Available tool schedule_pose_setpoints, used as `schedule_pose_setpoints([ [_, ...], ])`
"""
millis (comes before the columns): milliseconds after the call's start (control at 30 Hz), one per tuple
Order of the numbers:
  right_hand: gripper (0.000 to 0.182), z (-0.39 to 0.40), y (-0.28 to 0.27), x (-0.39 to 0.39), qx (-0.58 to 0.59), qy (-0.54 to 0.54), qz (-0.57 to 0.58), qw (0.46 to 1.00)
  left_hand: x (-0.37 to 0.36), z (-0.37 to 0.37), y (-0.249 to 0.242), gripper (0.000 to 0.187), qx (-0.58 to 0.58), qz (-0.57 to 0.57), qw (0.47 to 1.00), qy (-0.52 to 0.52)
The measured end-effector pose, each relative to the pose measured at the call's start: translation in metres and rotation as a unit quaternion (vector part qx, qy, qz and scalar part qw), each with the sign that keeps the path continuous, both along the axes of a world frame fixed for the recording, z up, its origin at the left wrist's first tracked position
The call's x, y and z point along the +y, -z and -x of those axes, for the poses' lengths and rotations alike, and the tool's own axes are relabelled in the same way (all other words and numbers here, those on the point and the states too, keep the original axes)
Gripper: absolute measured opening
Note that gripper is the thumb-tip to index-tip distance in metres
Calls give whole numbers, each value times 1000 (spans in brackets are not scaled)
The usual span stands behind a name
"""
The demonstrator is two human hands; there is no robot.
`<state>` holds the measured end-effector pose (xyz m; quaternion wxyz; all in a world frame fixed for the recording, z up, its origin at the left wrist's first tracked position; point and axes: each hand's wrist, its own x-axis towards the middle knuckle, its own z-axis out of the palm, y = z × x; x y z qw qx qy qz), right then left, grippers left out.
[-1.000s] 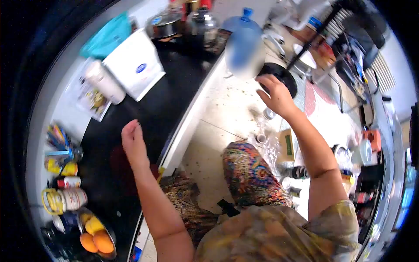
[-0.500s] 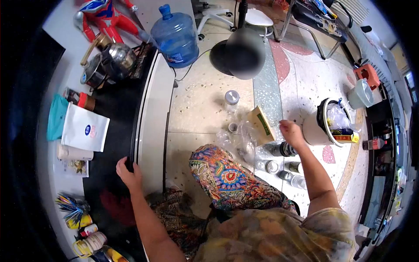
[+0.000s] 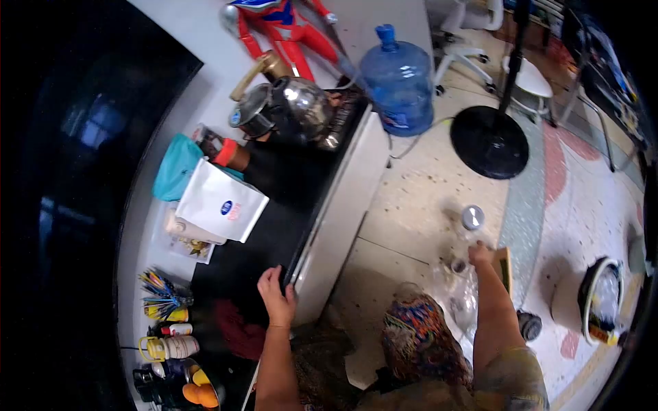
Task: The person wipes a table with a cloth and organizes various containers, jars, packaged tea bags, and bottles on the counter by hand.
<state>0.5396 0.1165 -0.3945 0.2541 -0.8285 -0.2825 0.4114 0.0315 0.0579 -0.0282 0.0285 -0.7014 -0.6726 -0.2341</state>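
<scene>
My left hand [image 3: 276, 293] rests at the front edge of the black cabinet top [image 3: 288, 171], thumb and fingers apart, holding nothing. Low over the floor, my right hand [image 3: 481, 255] reaches out beside a small open clear jar [image 3: 456, 264]; its fingers are foreshortened and blurred. Just beyond it stands a clear jar with a silver lid [image 3: 473, 217]. A pale wooden-looking board or box [image 3: 505, 268] is partly hidden behind my right wrist. Crumpled clear plastic [image 3: 463, 307] lies nearer my patterned trouser knee [image 3: 419, 332]. A dark-lidded jar [image 3: 528, 326] is right of my forearm.
On the cabinet are a white pouch [image 3: 223, 200], a steel kettle [image 3: 299, 106], a pen holder [image 3: 164, 301] and a dark red cloth [image 3: 238, 329]. A blue water bottle [image 3: 397, 89], a round black stand base [image 3: 490, 142] and a lined waste bin [image 3: 582, 301] stand on the floor.
My view has turned left, so the room sits further right. My right hand has moved from the far side of the board to the side by the silver-lidded jar. My left hand stays at the cabinet edge.
</scene>
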Motion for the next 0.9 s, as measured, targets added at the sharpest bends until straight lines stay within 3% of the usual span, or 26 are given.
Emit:
schedule_pose_setpoints([
  [133, 46, 27, -61, 18, 175, 116, 8, 978, 1, -9, -8, 50, -7, 11, 1000, -21],
  [267, 42, 29, -41, 32, 254, 154, -10, 955, 2, -8, -6, 50, -5, 12, 999, -30],
  [367, 38, 34, -46, 38, 317, 291, -6, 903, 3, -9, -8, 50, -7, 11, 999, -33],
  [400, 28, 35, -55, 41, 340, 295, -13, 893, 2, -9, -9, 50, -6, 14, 1000, -27],
  [533, 16, 32, -35, 39, 346, 248, -113, 898, 1, -9, -8, 52, -15, 9, 999, -30],
  [667, 18, 20, -41, 29, 311, 168, -114, 929, 1, -9, -10, 51, -12, 3, 1000, -23],
  [767, 17, 29, -95, 16, 346, 147, -156, 913, 0, -8, -11, 50, -21, 2, 1000, -23],
  [833, 19, 27, -132, 7, 364, 44, -185, 912, -1, -10, -12, 50, -32, -3, 999, -22],
  [900, 22, 43, -189, 6, 326, 15, -193, 926, -2, -10, -15, 47, -19, 12, 1000, -18],
])
